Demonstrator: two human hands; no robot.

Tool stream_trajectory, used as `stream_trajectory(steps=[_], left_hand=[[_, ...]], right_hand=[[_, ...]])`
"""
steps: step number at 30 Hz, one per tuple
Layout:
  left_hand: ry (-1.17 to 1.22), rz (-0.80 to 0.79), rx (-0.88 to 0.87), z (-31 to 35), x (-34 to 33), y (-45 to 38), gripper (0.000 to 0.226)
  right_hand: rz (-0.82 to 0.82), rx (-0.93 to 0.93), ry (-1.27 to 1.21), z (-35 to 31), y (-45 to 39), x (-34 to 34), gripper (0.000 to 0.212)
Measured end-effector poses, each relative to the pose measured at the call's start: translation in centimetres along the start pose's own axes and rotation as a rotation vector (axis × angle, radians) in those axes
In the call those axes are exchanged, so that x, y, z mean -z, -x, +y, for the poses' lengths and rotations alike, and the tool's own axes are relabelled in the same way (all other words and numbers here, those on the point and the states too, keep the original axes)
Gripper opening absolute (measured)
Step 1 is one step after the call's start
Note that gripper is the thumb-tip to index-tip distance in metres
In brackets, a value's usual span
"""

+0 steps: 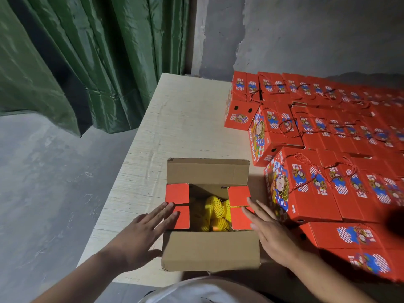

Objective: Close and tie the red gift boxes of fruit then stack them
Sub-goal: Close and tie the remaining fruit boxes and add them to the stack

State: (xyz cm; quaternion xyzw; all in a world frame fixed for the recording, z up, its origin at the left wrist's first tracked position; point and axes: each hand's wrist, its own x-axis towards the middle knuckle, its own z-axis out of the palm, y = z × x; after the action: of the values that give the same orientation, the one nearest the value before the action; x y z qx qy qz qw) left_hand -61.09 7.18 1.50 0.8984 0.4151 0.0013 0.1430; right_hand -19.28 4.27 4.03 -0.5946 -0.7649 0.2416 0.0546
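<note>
Both hands reach over one open gift box at the near edge of the desk. Fingers of the left hand lie straight and flat on the red side flaps at the box's left, and the right hand does the same on the red flaps at its right; neither grip is curled round anything, both are spread and pressing. Long brown flaps at the near and far sides stand open, so the box is not yet closed. Inside, fruit in yellow foam netting shows between the red flaps.

By my reckoning, this box is at its first step: side flaps going down, long flaps to fold, cord to tie, then stacking. To the right, many closed red boxes already stand in rows, red cord handles looped across their tops, so much of the work looks done.

Printed on those boxes is a cartoon figure with blue and checkered patches. Lettering runs along one box's side, and small text sits beside the pictures, but it is too blurred for me to read.
</note>
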Motion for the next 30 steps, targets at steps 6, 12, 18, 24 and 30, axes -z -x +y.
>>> stream_trajectory(steps=[6, 12, 18, 24, 30], left_hand=[[0.051, 0.082, -0.021, 0.2, -0.3, 0.1, 0.090], [0.277, 0.171, 0.041, 0.8, 0.3, -0.6, 0.063], [0.533, 0.331, 0.326, 2.1, 0.6, -2.1, 0.070], [0.501, 0.400, 0.316, 2.7, 0.0, -2.7, 0.078], [0.392, 0.355, 0.239, 3.0, 0.2, -2.8, 0.074]], right_hand=[[-0.091, 0.059, -0.008, 1.2, 0.5, 1.4, 0.083], [-0.112, 0.051, -0.101, 1.9, 0.0, 1.4, 0.077], [0.154, -0.187, -0.545, 0.5, -1.1, 0.4, 0.052], [0.308, -0.297, -0.661, -0.9, -1.9, -0.5, 0.059], [0.395, -0.158, -0.286, -0.6, -2.1, -0.7, 0.034]])
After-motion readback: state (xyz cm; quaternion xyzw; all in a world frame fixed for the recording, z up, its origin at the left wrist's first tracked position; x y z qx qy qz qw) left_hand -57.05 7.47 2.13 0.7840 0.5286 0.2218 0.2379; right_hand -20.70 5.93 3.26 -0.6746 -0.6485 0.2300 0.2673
